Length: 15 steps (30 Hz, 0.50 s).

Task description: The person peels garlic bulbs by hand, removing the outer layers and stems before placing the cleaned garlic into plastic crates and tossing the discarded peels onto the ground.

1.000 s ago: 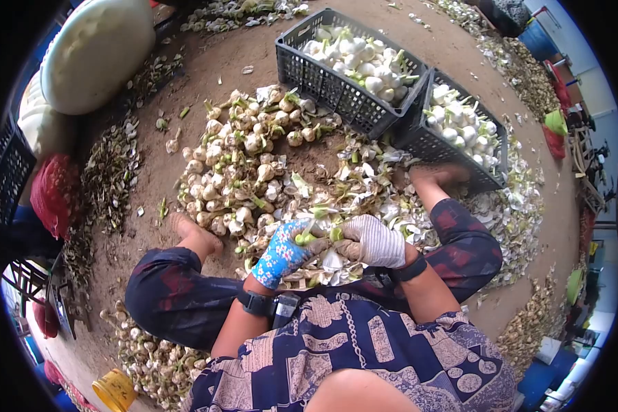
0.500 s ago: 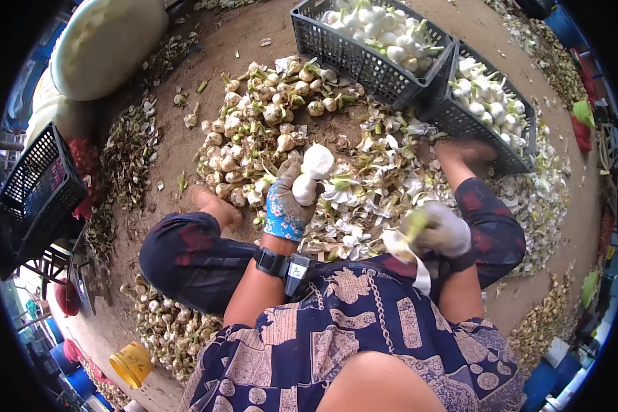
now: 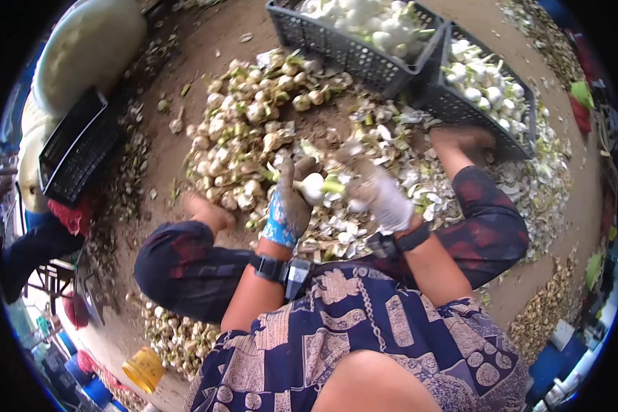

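My left hand [image 3: 293,200], in a grey glove with a blue flowered cuff, is closed around a white garlic bulb [image 3: 313,187]. The bulb's green stem points right, toward my right hand [image 3: 389,204]. That hand wears a pale glove and is smeared by motion at the fingers, so its grip does not show. Beneath both hands lie loose garlic skins [image 3: 336,230]. Just beyond my left hand spreads a heap of untrimmed garlic bulbs [image 3: 254,113].
Two black crates, the far one [image 3: 343,58] and the right one [image 3: 484,117], hold clean white garlic. Another black crate [image 3: 75,154] is at the left beside large pale sacks [image 3: 89,55] and a person's dark-clothed leg [image 3: 44,250]. A yellow bucket [image 3: 143,369] lies lower left.
My right hand has swung inward and up, near the garlic in my left hand; the strip of skin it held no longer shows. The empty crate at left has shifted right.
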{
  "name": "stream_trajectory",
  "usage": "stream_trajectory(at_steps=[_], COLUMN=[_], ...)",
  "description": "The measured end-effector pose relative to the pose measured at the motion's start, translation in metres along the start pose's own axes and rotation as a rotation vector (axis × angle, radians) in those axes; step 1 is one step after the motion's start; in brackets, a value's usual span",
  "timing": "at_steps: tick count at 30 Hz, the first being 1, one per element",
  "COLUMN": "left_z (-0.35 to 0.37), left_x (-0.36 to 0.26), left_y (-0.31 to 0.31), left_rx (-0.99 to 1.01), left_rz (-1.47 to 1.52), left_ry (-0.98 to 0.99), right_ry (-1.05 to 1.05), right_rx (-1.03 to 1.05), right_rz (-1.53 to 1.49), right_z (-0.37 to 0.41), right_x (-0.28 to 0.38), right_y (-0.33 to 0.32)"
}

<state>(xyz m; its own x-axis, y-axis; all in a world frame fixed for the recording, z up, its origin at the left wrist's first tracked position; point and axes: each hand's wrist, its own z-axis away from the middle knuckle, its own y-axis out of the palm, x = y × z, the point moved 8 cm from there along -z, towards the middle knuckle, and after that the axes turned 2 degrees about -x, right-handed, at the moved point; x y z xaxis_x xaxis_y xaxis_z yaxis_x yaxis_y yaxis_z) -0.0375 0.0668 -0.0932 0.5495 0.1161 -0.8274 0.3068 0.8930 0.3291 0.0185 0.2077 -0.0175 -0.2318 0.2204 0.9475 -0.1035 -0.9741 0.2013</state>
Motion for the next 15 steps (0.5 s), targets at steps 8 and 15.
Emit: stream_trajectory(at_steps=[8,15], left_z=[0.025,-0.004], left_x=[-0.036,-0.001], left_y=[0.088,0.048], left_rx=[0.405,0.154], left_rz=[0.485,0.395], left_ry=[-0.049,-0.248], right_ry=[-0.013,-0.459], right_rx=[-0.204,-1.392], right_rz=[-0.252,0.521], right_z=[0.014,0.079], right_x=[0.041,0.214], right_y=[-0.057,-0.361])
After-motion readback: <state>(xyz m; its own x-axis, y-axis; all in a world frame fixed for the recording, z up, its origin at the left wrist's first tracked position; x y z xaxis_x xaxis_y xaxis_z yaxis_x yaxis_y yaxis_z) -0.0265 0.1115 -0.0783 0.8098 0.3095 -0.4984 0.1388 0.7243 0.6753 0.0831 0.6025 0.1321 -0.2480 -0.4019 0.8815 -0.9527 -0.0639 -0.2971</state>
